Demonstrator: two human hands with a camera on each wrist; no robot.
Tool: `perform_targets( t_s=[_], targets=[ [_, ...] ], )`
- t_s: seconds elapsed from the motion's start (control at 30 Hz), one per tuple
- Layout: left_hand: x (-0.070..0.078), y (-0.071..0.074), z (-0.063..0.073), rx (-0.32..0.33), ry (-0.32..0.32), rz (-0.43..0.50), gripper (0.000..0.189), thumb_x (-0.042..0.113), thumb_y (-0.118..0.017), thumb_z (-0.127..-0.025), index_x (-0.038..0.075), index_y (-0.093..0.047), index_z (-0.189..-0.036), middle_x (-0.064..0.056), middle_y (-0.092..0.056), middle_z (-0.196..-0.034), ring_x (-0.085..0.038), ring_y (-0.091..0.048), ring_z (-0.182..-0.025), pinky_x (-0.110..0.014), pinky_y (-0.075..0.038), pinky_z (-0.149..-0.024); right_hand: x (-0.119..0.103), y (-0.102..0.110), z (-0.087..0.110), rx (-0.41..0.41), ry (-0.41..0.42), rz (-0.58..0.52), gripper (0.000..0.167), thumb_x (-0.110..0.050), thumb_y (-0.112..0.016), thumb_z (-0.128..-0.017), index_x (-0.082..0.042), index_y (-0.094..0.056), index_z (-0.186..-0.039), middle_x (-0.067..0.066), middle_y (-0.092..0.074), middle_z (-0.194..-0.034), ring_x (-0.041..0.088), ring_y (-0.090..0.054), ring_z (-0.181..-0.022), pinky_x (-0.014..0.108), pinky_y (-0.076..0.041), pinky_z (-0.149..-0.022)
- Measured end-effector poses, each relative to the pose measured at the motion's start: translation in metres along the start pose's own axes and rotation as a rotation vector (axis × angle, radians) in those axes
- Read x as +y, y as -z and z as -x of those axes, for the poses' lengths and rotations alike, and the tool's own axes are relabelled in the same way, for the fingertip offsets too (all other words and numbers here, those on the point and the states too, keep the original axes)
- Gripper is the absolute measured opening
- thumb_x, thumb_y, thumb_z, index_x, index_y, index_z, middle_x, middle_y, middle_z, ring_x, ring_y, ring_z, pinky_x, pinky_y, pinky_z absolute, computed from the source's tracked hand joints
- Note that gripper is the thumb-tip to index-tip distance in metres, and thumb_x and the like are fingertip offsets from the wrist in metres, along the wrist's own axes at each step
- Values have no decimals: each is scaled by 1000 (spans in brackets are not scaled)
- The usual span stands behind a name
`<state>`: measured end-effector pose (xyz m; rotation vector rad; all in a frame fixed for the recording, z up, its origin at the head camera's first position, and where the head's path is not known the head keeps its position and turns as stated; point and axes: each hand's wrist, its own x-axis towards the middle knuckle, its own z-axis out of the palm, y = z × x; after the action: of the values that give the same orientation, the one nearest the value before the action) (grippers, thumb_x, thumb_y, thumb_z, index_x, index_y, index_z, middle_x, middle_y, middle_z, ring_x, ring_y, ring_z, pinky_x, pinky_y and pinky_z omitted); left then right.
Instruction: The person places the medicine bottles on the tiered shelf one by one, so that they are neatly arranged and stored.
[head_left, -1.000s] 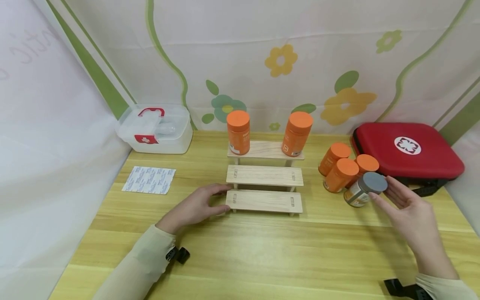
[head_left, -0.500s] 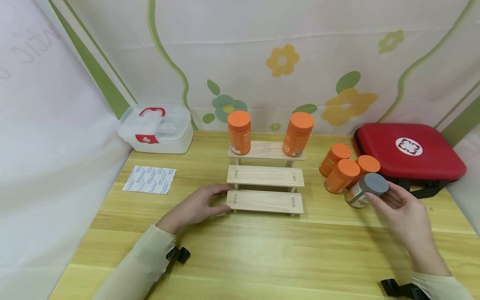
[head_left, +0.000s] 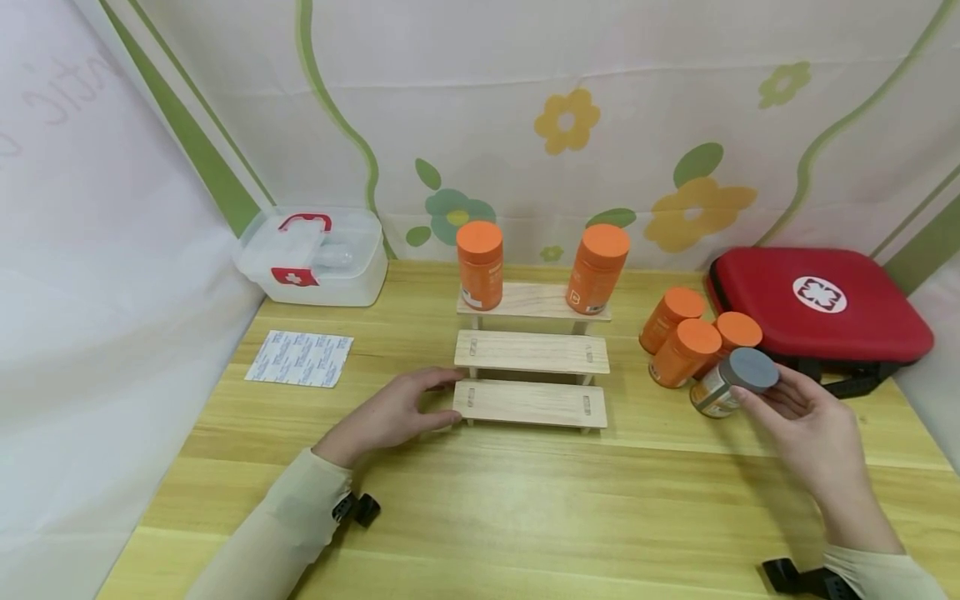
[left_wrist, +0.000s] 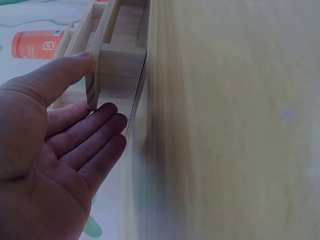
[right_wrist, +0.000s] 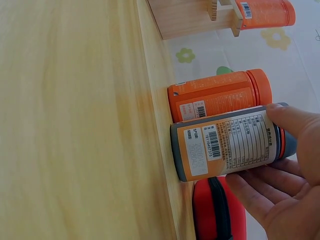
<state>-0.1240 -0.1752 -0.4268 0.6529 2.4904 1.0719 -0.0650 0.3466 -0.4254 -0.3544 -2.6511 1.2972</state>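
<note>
Over on the right, the person's right grip [head_left: 817, 425], a bare hand, is pinching a grey-lidded cylindrical jar [right_wrist: 220, 145] between thumb and fingers near its lid. The jar has a glossy grey body and a wraparound label, orange with a white panel of fine print and a barcode. It leans slightly on the near side of three smooth orange plastic jars [head_left: 677, 364], bunched close together; I can't tell whether it touches them.

The left grip [head_left: 397, 412] clasps nothing: its thumb tip rests on the left end of a pale, three-tiered wooden stand [head_left: 531, 402], with the fingers extended alongside. The stand's flat, rectangular planks show a fine grain, and two more orange jars [head_left: 480, 279] stand upright on its top tier. Their lids are on, hiding what's inside.

Behind the right hand lies a red, rounded hard-looking case [head_left: 821, 323] with a white round emblem, closed. At the far left, a translucent white plastic box [head_left: 330, 289] with a red handle and latch shows a clear, rounded object [head_left: 333, 257] through it. A flat, printed silvery-white sheet [head_left: 300, 358] lies in front, on the yellowish wood-grain worktop [head_left: 525, 508].
</note>
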Motion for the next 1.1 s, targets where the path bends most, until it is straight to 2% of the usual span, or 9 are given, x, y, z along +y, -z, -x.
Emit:
perform_targets(
  t_s=[0.17,0.43,0.8,1.1],
  targets=[
    [0,0,0,-3,6,-1,61,34,-78,-101,16,-58,-156,-7,-61,-157,-30,-56,-148,-55,-45,-125,0,-1,0,0,-7,15,77,-31,-85,-96,8,-52,-154,-33,-60,-111,-29,-56,-90,-1,-53,-74],
    [1,0,1,1,0,-12,60,33,-79,-101,16,-59,-155,-8,-62,-156,-30,-57,-147,-55,-46,-125,-1,-2,1,2,2,11,76,-29,-85,-96,10,-52,-151,-40,-53,-103,-28,-57,-90,-1,-52,-74],
    [1,0,-1,-2,-6,-18,60,34,-79,-101,15,-59,-155,-7,-63,-156,-30,-57,-146,-55,-46,-124,1,-2,4,18,6,15,76,-27,-86,-94,9,-51,-152,-35,-52,-108,-28,-56,-92,-2,-51,-76],
    [0,1,-1,-4,4,-15,61,34,-79,-101,16,-59,-155,-7,-62,-156,-30,-57,-147,-55,-46,-124,-5,1,8,34,41,-1,74,-22,-87,-94,10,-52,-150,-40,-52,-106,-30,-56,-94,-3,-51,-78]
  ],
)
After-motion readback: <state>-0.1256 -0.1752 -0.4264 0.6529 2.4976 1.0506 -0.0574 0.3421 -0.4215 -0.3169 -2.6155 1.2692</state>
